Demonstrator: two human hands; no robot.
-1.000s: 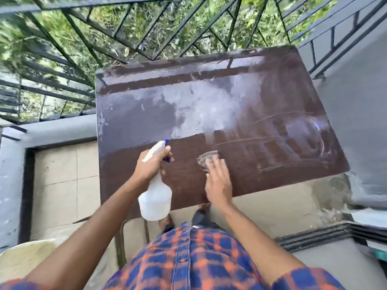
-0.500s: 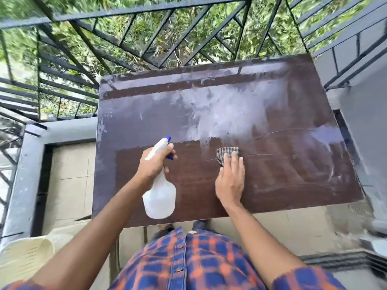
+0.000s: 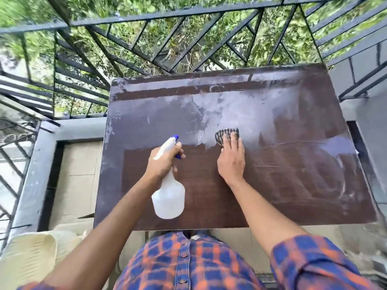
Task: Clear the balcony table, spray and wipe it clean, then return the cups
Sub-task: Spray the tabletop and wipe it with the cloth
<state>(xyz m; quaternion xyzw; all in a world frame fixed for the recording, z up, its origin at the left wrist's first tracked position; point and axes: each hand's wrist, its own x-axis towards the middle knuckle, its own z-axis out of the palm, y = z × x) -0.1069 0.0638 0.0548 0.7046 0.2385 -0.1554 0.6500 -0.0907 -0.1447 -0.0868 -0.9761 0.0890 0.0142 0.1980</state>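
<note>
A: Where is the cloth?
B: On the table, mid-surface, pinned flat under the fingertips of the right hand. Its striped edge projects beyond the fingertips, toward the railing.

A: Finger state, right hand?
B: Extended, held close together, palm down, pressing the cloth against the top.

A: Left hand?
B: Fingers curled around the neck of the bottle. One finger lies by the blue trigger. The nozzle points away from the person; the white body hangs below the fist, above the near part of the table.

A: Surface condition?
B: Pale film beyond the fingertips; darker brown wood nearer the wrists.

A: Surroundings?
B: A cream chair stands at the lower left, on the tiled floor.
</note>
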